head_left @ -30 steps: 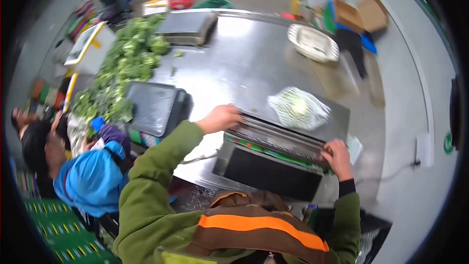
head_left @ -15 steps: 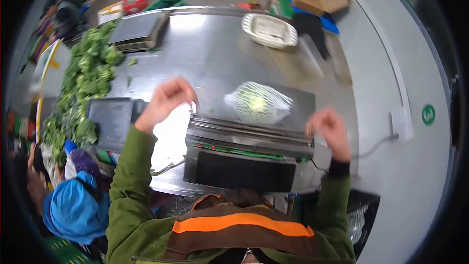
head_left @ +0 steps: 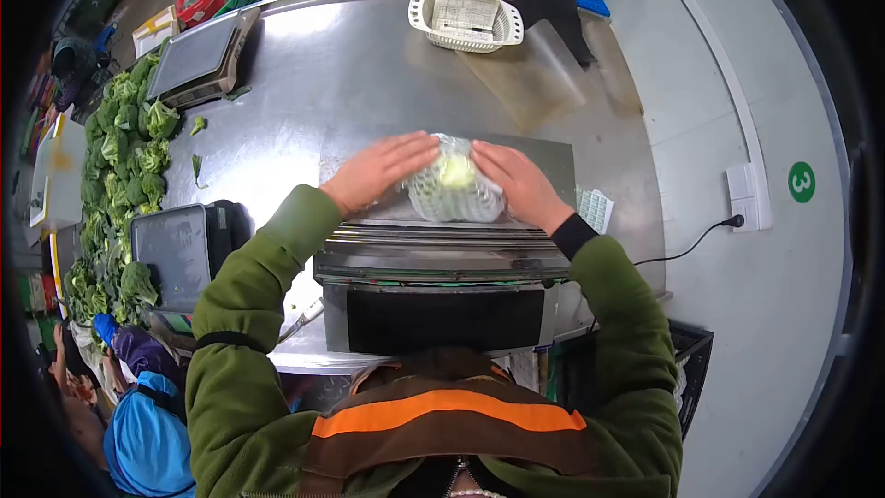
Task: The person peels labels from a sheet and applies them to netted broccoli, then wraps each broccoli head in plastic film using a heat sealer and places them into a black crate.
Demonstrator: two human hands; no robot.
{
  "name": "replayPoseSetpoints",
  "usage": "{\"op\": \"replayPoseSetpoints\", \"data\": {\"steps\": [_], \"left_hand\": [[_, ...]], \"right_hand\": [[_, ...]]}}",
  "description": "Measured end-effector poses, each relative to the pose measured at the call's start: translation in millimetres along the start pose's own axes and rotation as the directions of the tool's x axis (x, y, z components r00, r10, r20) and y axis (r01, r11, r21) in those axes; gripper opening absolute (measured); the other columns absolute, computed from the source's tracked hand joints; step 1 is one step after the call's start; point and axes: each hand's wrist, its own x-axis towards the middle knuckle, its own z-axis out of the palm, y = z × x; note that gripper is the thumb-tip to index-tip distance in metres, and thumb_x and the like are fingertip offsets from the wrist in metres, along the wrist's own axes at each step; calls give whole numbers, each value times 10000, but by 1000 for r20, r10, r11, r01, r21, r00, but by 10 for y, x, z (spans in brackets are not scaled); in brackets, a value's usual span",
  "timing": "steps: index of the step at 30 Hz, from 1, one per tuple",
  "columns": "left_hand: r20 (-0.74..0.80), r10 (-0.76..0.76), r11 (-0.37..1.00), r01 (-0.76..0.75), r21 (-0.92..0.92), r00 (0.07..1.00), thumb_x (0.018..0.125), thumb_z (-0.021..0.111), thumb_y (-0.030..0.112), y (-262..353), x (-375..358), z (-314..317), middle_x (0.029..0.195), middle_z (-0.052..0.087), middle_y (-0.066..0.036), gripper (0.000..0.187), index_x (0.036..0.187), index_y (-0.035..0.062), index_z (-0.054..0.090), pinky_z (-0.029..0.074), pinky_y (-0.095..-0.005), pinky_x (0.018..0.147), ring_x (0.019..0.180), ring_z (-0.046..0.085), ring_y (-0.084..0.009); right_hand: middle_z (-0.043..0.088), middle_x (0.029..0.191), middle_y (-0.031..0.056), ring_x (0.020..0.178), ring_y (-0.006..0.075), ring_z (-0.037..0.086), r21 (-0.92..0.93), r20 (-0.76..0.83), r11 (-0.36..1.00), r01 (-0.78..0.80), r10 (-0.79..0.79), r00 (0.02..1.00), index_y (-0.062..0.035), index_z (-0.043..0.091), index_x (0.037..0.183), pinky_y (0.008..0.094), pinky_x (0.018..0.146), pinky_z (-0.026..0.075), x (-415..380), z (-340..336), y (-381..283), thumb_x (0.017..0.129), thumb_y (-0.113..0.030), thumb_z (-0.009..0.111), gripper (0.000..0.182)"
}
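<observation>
A pale green vegetable in white foam netting (head_left: 452, 189) lies on the flat plate of the film wrapping machine (head_left: 442, 267). My left hand (head_left: 383, 169) presses against its left side, fingers flat and together. On the right side of the bundle, my right hand (head_left: 518, 182) does the same. Clear film seems to cover the bundle. Both hands cup it between them on the steel plate.
A steel table (head_left: 369, 74) carries a scale (head_left: 195, 55) at the far left, another scale (head_left: 175, 254) near me, and a white basket (head_left: 466, 18) at the back. Piled broccoli (head_left: 115, 166) lines the left edge. A person in a blue hood (head_left: 143, 433) stands at lower left.
Both hands left the machine's front edge, rose, then came down onto either side of the netted vegetable. The view tilted down and the table shifted lower in frame.
</observation>
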Motion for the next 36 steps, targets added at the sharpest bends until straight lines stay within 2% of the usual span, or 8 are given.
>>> {"op": "replayPoseSetpoints", "data": {"steps": [9,11,15,18,23,25,29,36], "left_hand": [[490,-130,550,474,-688,862,780,787,251,977,-520,-301,1204,662,-177,675,1351,9,520,493,-379,940,1055,656,-272],[664,-49,472,603,-643,746,777,784,271,1328,-871,-23,1174,663,-180,638,1297,-7,541,487,-374,934,1040,638,-261],[815,126,-775,569,-275,566,954,580,92,1905,-1957,837,1200,638,-195,300,1201,-78,578,468,-409,1034,1184,587,-306],[863,-384,-786,374,-493,329,1027,487,195,2300,-1666,295,1122,619,-196,332,1181,-94,542,491,-451,1017,1132,613,-344],[476,-810,-333,399,-854,342,1045,482,282,2793,-1630,297,898,563,-35,255,1015,38,551,501,-299,795,819,581,-135],[270,-924,-97,517,-851,271,1027,540,230,2769,-1571,526,821,531,23,196,983,39,552,443,-248,695,752,511,-78],[-85,-988,152,688,-709,131,1002,580,184,2549,-1359,753,660,507,-34,261,795,37,520,393,-285,559,582,448,-137],[-191,-801,584,810,-44,567,861,689,272,2342,-1294,1261,629,574,-145,220,767,99,592,477,-442,576,647,611,-375]], "right_hand": [[710,1048,147,948,290,693,613,483,561,-556,291,826,21,638,1116,373,856,533,-870,-328,-1146,840,-249,769,407],[709,1042,163,943,267,705,597,802,-195,-778,178,571,40,644,1111,355,840,572,-1243,-269,-1533,902,-249,720,364],[641,1150,238,1076,317,663,201,953,-782,-590,17,303,55,513,1282,399,894,568,-1969,87,-1974,1002,-318,561,469],[629,1167,247,1117,315,634,264,946,-911,-315,182,267,35,475,1307,411,924,540,-2207,-1,-2176,1036,-401,445,514],[648,985,141,927,216,648,626,780,-767,-143,610,140,-15,535,1120,345,818,530,-1917,5,-2691,1048,-369,428,377],[558,711,33,643,110,567,761,355,-156,-630,912,204,-71,514,924,257,614,493,-1872,217,-2740,1056,-293,439,269],[476,612,-16,526,86,427,644,-184,234,-728,971,150,-51,506,832,265,496,370,-1780,443,-2352,1036,-264,514,295],[668,871,155,817,365,653,202,-192,633,-748,774,603,-82,622,976,430,667,518,-1673,1092,-2009,833,-165,663,170]]}}
